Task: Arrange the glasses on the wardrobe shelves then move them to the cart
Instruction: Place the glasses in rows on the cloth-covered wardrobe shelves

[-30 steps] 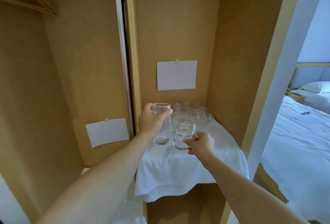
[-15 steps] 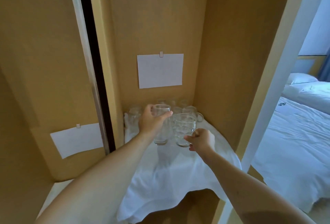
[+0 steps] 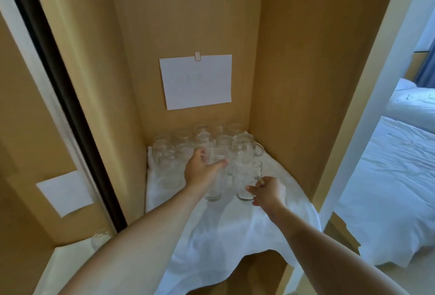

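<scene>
Arranging step: the left hand [image 3: 200, 172] has its fingers clamped round a tumbler [image 3: 214, 181], and the right hand [image 3: 267, 191] pinches a mug [image 3: 247, 181] by its handle, both on the shelf cloth [image 3: 235, 229]. Next, seat them gently; packed glasses [image 3: 202, 144] just beyond the fingers crowd the space.

Clustered glasses [image 3: 202, 146] are crowding the shelf just beyond both hands [image 3: 200, 170], blocking the back. Open white cloth [image 3: 235, 229] is lying free nearer the wrists, while wardrobe walls [image 3: 289, 83] are closing in either side.
</scene>
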Demonstrator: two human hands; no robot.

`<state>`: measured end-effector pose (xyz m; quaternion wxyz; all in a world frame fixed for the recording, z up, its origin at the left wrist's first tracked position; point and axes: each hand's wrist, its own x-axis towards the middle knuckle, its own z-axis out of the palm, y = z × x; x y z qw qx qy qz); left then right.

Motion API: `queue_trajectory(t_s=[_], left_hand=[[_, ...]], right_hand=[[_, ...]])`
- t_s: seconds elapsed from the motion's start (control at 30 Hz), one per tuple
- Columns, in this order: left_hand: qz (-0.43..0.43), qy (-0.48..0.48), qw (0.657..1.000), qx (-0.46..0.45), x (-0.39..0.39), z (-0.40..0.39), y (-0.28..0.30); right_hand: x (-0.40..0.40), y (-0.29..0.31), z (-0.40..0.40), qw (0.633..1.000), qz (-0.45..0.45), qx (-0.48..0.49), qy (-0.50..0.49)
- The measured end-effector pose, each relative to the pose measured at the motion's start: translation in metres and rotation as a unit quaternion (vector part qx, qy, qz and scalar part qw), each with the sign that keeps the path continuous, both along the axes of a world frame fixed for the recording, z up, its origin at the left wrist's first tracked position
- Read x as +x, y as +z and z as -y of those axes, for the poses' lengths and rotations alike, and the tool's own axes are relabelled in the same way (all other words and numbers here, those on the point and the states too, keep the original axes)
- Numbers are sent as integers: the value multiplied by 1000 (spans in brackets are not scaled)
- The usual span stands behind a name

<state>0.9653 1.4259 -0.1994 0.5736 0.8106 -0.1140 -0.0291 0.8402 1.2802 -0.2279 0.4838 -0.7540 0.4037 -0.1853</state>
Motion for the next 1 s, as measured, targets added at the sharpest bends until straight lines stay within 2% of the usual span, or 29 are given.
queue_trajectory(t_s=[0.3,0.53,0.67,0.77,1.0], left_hand=[[-26,35,999,22,7,41,-37],[-4,63,998,23,5,66,-56],[7,66,997,28,7,71,-61],[15,52,998,41,11,70,-65],[20,25,998,52,16,62,-75]], right_hand=[[21,-39,55,998,-23,27,61],[40,-56,84,993,-23,55,99],[42,-60,95,991,-40,10,127],[39,-62,94,985,-65,-72,143],[31,-70,78,995,31,-26,95]])
